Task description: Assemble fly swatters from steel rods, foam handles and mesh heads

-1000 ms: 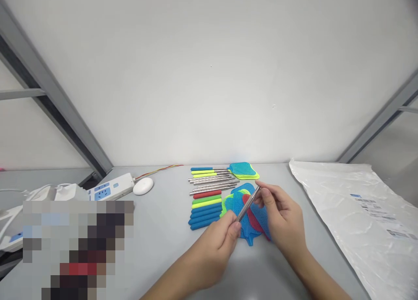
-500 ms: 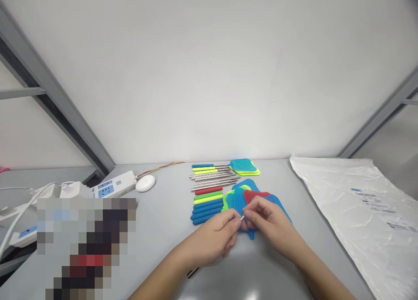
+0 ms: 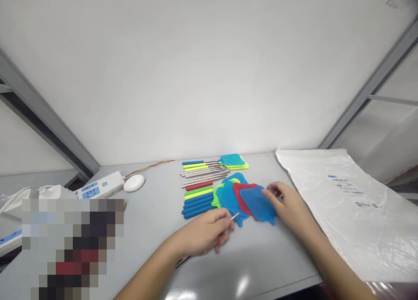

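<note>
My left hand [image 3: 209,232] is closed around a thin metal rod [image 3: 234,216], its shiny tip sticking out past the thumb. To the right, my right hand [image 3: 287,206] has its thumb and curled fingers at the upper right edge of a blue mesh fly swatter head [image 3: 259,202]. That head lies on top of a fanned pile, over a red swatter head [image 3: 240,197] and more blue and green ones. Left of the pile lies a row of handle grips, blue [image 3: 197,206], yellow-green, green and red [image 3: 199,185]. Several metal rods [image 3: 205,174] lie behind them.
Swatters with heads attached [image 3: 233,160] lie at the back by the wall. A white plastic bag [image 3: 346,217] covers the right side. On the left are a power strip [image 3: 101,184], a white round device [image 3: 133,183] and a pixelated area. A dark rod [image 3: 183,261] shows below my left forearm.
My right hand has left the rod and moved right to the blue swatter head. The rod stays in my left hand. The camera view has shifted slightly.
</note>
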`<action>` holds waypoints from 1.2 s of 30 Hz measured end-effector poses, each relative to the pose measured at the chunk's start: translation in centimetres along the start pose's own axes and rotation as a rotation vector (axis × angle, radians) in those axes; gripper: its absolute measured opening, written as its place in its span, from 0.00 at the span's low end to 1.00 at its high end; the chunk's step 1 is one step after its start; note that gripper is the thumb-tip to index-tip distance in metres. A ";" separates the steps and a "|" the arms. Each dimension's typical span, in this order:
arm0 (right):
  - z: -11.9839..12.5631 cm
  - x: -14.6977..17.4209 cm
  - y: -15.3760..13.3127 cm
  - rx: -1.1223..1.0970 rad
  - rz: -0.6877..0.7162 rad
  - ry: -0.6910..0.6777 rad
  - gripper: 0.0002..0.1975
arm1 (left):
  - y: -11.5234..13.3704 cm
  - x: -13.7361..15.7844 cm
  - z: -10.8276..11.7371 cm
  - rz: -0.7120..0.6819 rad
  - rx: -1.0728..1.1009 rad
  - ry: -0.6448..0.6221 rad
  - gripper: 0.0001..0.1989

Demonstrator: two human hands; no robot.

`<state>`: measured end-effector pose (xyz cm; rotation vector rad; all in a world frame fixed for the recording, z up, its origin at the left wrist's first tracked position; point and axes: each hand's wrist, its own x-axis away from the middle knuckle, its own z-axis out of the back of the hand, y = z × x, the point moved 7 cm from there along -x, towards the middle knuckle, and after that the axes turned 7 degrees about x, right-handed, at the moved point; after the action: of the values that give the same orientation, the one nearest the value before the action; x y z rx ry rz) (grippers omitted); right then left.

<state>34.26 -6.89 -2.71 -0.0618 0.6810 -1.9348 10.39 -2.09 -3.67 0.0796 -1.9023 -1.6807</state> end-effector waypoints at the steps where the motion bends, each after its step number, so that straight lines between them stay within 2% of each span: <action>1: -0.7 -0.1 0.4 0.045 -0.004 -0.004 0.29 | -0.1 -0.1 0.0 0.011 0.015 -0.009 0.17; 3: -2.0 -0.2 1.1 0.148 -0.033 -0.033 0.43 | -0.1 -0.3 0.2 0.019 0.064 -0.030 0.15; 5: -3.0 -0.3 1.5 0.213 -0.049 -0.079 0.50 | 0.1 -0.6 0.2 0.017 0.118 -0.059 0.14; 7: -3.4 -0.3 1.4 0.230 -0.035 -0.124 0.49 | 0.3 -1.0 0.0 0.028 0.141 -0.089 0.14; 12: -3.4 -0.3 1.4 0.250 0.007 -0.159 0.37 | 1.4 -2.3 -1.4 0.081 0.067 -0.173 0.19; 14: -3.5 -0.3 1.6 0.269 0.015 -0.130 0.35 | 1.8 -2.7 -2.1 0.126 -0.054 -0.234 0.20; 16: -3.6 -0.1 1.8 0.299 0.027 -0.087 0.35 | 2.3 -2.6 -2.5 0.110 -0.265 -0.248 0.19; 18: -3.6 0.2 1.8 0.327 0.038 -0.037 0.34 | 3.2 -2.2 -2.3 -0.019 -0.523 -0.105 0.18; 20: -3.5 0.5 1.8 0.342 0.049 -0.004 0.33 | 4.6 -0.8 -1.9 -0.236 -0.768 0.185 0.19; 21: -3.5 0.6 1.7 0.346 0.054 0.002 0.32 | 4.7 0.1 -2.2 -0.299 -0.867 0.264 0.19; 24: -3.6 0.6 1.3 0.342 0.062 -0.009 0.32 | 3.6 2.1 -3.4 -0.414 -1.073 0.378 0.17; 30: -2.8 1.3 1.1 0.190 0.069 0.025 0.34 | -0.1 3.0 -3.7 -0.486 -1.304 0.606 0.11; 33: -2.6 2.8 1.3 0.156 0.096 0.036 0.34 | -0.9 2.9 -3.5 -0.491 -1.281 0.655 0.10; 36: -2.9 4.2 0.6 0.208 0.171 -0.003 0.36 | -0.6 3.0 -3.2 -0.462 -1.189 0.704 0.10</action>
<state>31.90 -9.39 -6.47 0.1198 0.4640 -1.8288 9.14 -6.30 -3.00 0.5632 -0.2312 -2.3837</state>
